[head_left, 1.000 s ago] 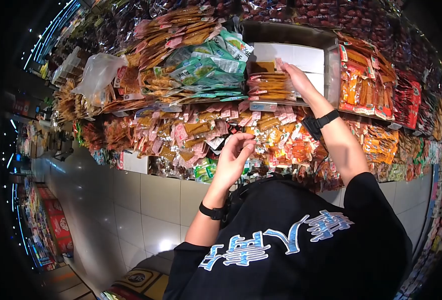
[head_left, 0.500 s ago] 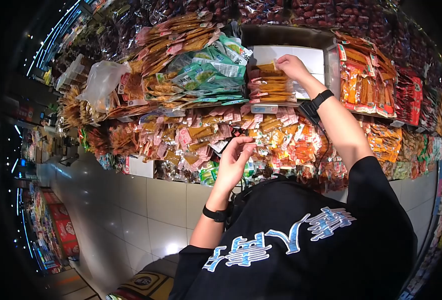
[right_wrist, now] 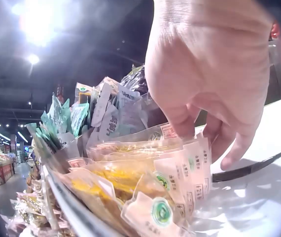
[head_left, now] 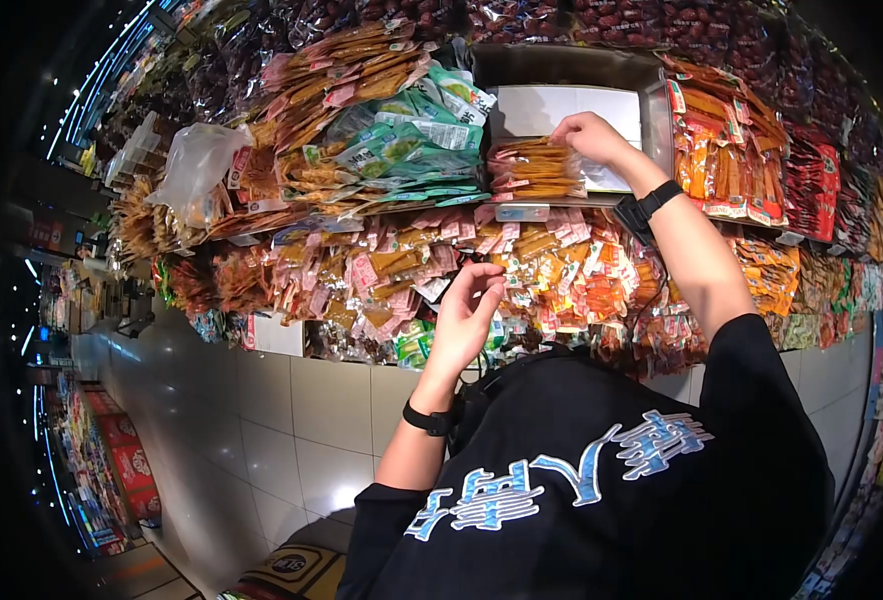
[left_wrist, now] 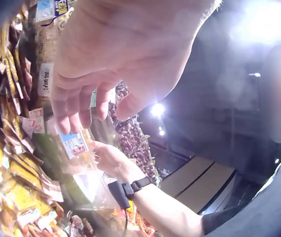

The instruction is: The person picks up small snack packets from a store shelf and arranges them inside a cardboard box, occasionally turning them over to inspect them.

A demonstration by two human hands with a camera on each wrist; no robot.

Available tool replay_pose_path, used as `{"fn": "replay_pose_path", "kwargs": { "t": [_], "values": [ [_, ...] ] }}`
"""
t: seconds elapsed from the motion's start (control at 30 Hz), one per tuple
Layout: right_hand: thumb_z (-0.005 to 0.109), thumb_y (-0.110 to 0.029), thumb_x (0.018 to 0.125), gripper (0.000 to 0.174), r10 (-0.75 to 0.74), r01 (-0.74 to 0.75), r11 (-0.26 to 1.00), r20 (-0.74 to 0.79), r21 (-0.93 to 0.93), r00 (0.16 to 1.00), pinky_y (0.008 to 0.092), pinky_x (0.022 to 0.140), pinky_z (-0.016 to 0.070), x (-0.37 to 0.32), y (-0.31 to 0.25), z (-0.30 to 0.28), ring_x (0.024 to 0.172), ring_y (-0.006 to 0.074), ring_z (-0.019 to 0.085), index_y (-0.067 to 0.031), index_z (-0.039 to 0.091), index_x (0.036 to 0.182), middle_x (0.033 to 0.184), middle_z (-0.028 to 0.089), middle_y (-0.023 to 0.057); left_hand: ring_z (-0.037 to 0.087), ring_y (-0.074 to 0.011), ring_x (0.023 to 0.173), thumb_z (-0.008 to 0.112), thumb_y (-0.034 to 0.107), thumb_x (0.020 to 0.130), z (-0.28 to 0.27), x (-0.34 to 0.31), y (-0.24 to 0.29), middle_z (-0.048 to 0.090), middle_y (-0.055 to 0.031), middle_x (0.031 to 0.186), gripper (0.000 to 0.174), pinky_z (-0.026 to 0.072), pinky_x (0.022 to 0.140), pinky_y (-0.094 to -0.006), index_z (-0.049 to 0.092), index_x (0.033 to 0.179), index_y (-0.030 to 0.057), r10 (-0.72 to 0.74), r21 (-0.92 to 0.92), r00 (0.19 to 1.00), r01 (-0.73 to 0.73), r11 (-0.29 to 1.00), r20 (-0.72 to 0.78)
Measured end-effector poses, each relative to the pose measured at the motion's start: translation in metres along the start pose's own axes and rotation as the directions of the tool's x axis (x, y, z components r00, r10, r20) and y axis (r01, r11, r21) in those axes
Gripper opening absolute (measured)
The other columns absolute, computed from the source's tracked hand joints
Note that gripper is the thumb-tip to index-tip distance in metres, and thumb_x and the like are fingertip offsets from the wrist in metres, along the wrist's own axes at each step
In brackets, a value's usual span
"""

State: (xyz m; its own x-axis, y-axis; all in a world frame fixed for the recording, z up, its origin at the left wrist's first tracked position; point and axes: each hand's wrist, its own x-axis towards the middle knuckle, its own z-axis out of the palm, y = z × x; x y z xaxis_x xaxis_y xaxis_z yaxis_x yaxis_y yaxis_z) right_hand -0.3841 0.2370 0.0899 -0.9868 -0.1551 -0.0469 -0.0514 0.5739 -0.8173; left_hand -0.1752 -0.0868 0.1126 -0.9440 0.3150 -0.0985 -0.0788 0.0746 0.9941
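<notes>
My right hand (head_left: 596, 138) is at the back right end of a row of clear snack packets (head_left: 537, 172) with yellow-brown contents. In the right wrist view, its bent fingers pinch the labelled end of the rearmost packet (right_wrist: 167, 131), and the fingertips partly hide it. The other packets (right_wrist: 192, 165) stand in front of the hand, pale labels toward the right. My left hand (head_left: 467, 318) hovers with loosely bent fingers over the lower tier of packets (head_left: 392, 270), holding nothing. From the left wrist, the left hand (left_wrist: 125, 54) overlaps a price tag (left_wrist: 74, 147) on the upper shelf edge.
A white board (head_left: 572, 108) lines the metal bin (head_left: 659, 130) behind the row. Green snack bags (head_left: 402, 150) are piled on the left, orange packets (head_left: 707, 150) on the right. A plastic bag (head_left: 200, 170) sits farther left. Tiled floor (head_left: 332, 400) lies below the display.
My right hand raised the back packet upright from lying flat, then moved slightly left and down with it against the row. The left hand has barely moved.
</notes>
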Motion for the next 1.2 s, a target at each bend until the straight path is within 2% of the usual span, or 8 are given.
{"fn": "replay_pose_path", "kwargs": {
  "t": [0.13,0.27,0.33,0.47,0.67,0.77,0.87,1.2],
  "values": [
    [0.048,-0.019,0.094,0.032,-0.047,0.048,0.999,0.008,-0.019,0.999,0.0347,0.093,0.0472,-0.005,0.01,0.013,0.103,0.0254,0.064,0.0023,0.067,0.108,0.108,0.07,0.0155,0.062,-0.0203,0.11,0.061,0.009,0.096,0.012,0.016,0.016,0.063,-0.0122,0.116,0.028,0.0486,0.095,-0.0311,0.056,0.122,0.0005,0.286,0.324,0.958,-0.283,0.903,0.039],
    [0.044,-0.033,0.102,0.041,0.016,-0.016,1.0,-0.017,0.013,1.0,0.0367,0.097,0.0444,-0.021,-0.007,0.025,0.108,0.0277,0.061,0.002,0.061,0.117,0.114,0.067,0.0175,0.05,-0.0396,0.125,0.06,0.005,0.09,0.045,0.058,0.031,0.054,-0.0214,0.127,0.037,0.0404,0.107,-0.0455,0.052,0.125,-0.0024,0.559,0.575,0.816,-0.532,0.622,0.149],
    [0.042,-0.034,0.105,0.044,-0.023,0.029,0.993,-0.054,0.114,0.998,0.0367,0.097,0.0438,-0.021,0.0,0.03,0.108,0.0262,0.061,0.0043,0.06,0.119,0.115,0.067,0.0171,0.042,-0.0419,0.132,0.061,0.005,0.089,0.06,0.09,0.029,0.049,-0.0234,0.134,0.043,0.0368,0.111,-0.0485,0.048,0.129,-0.0054,0.67,0.725,0.719,-0.56,0.401,0.184],
    [0.04,-0.031,0.107,0.045,0.024,-0.017,0.953,-0.022,0.302,0.999,0.0328,0.099,0.0431,-0.037,-0.009,0.021,0.11,0.0201,0.06,0.007,0.06,0.121,0.12,0.066,0.0153,0.031,-0.0418,0.143,0.056,0.025,0.095,0.073,0.141,0.024,0.039,-0.0233,0.15,0.058,0.0223,0.119,-0.0526,0.042,0.143,-0.0031,0.672,0.879,0.707,-0.443,0.175,0.222],
    [0.04,-0.031,0.107,0.047,0.015,0.02,0.945,-0.103,0.326,0.995,0.0327,0.106,0.0391,-0.052,0.005,0.021,0.12,0.0215,0.056,0.0072,0.057,0.129,0.129,0.063,0.0155,0.031,-0.0364,0.144,0.05,0.038,0.097,0.07,0.172,-0.012,0.04,-0.0169,0.152,0.061,0.0185,0.12,-0.0507,0.043,0.145,-0.0002,0.58,0.94,0.795,-0.311,0.138,0.178],
    [0.043,-0.039,0.105,0.053,0.296,-0.112,0.794,-0.218,0.598,0.93,0.0357,0.111,0.0338,-0.069,-0.016,0.027,0.132,0.0203,0.046,0.002,0.052,0.138,0.141,0.054,0.0108,0.031,-0.0354,0.143,0.05,0.038,0.097,0.069,0.17,-0.012,0.043,-0.0166,0.148,0.061,0.0175,0.121,-0.0498,0.044,0.144,0.0003,0.575,0.941,0.798,-0.31,0.137,0.18],
    [0.046,-0.046,0.104,0.062,0.327,-0.065,0.735,-0.269,0.675,0.906,0.0372,0.11,0.0332,-0.068,-0.017,0.038,0.133,0.0202,0.043,0.0009,0.046,0.144,0.145,0.051,0.0098,0.03,-0.0357,0.144,0.051,0.038,0.097,0.07,0.171,-0.012,0.041,-0.0167,0.15,0.061,0.0176,0.121,-0.0504,0.043,0.145,0.0008,0.595,0.939,0.785,-0.314,0.141,0.173],
    [0.045,-0.041,0.105,0.048,0.301,-0.026,0.674,-0.243,0.738,0.922,0.0331,0.1,0.0392,-0.057,-0.001,0.047,0.112,0.0168,0.055,-0.001,0.059,0.128,0.122,0.062,0.0073,0.027,-0.0364,0.146,0.052,0.039,0.094,0.07,0.171,-0.012,0.035,-0.0201,0.154,0.066,0.017,0.12,-0.0521,0.041,0.147,0.0011,0.588,0.933,0.795,-0.31,0.183,0.149]
  ]
}}
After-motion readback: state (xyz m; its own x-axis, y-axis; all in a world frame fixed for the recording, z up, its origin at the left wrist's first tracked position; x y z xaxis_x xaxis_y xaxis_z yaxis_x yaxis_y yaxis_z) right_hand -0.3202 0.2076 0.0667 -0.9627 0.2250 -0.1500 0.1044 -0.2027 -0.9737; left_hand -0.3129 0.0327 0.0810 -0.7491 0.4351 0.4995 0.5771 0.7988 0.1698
